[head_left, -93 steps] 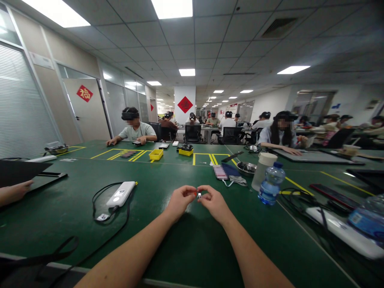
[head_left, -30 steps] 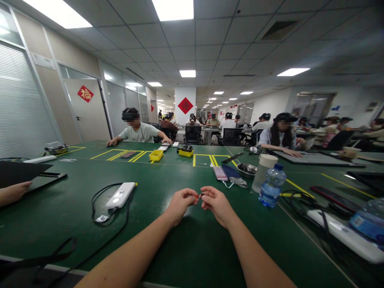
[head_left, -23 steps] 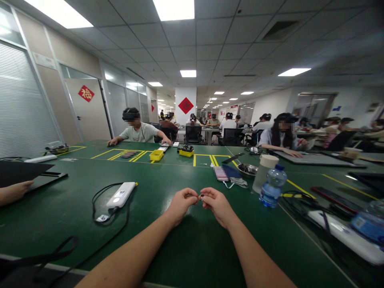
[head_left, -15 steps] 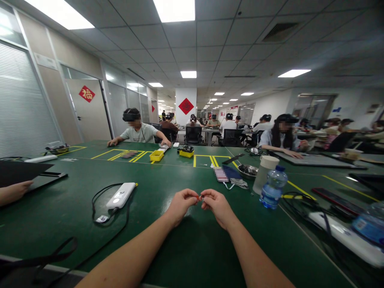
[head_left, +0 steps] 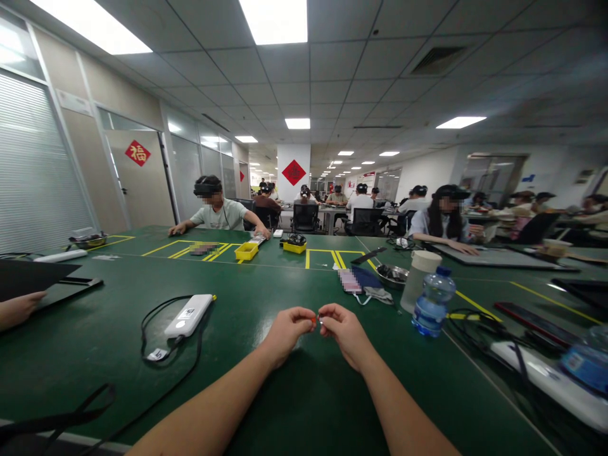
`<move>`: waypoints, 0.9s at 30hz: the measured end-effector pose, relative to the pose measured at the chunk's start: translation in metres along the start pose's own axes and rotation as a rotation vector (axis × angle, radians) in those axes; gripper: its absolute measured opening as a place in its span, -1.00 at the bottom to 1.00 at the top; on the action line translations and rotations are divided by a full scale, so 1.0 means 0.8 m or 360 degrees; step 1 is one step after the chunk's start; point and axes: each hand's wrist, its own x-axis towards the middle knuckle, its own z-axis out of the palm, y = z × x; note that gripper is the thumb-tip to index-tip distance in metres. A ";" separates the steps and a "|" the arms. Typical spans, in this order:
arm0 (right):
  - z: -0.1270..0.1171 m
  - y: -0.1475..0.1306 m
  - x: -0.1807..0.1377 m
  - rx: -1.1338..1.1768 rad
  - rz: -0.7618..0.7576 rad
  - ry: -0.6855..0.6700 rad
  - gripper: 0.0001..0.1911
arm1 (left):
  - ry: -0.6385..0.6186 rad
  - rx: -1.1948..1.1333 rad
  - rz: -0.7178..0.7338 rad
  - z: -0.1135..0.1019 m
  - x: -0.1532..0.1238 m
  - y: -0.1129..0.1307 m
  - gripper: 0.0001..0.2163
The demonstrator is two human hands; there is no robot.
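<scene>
My left hand (head_left: 284,333) and my right hand (head_left: 346,332) meet fingertip to fingertip just above the green table (head_left: 285,405), near its front middle. Both are closed in a pinch on one tiny part (head_left: 316,321) held between them. The part shows a bit of red-orange on the left side and a pale metal bit on the right. It is too small to name. Both forearms reach in from the bottom edge.
A white power bank (head_left: 189,315) with a black cable lies to the left. A water bottle (head_left: 431,301), a white cup (head_left: 418,270) and a metal bowl (head_left: 392,273) stand to the right. Another person's hand (head_left: 16,309) rests at the far left. Seated people work across the table.
My hands stay pinched together on the small part with only slight finger shifts. The view has tilted up a little, so hands and table sit lower in the picture.
</scene>
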 end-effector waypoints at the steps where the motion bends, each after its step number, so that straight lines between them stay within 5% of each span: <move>1: 0.000 0.000 0.000 -0.0011 -0.0004 -0.0010 -0.76 | 0.0000 -0.0007 -0.0003 0.001 0.000 0.000 -0.81; 27: -0.002 0.002 -0.001 0.0030 0.0014 -0.0043 -0.74 | 0.0035 -0.0049 -0.0038 0.000 0.000 -0.001 -0.84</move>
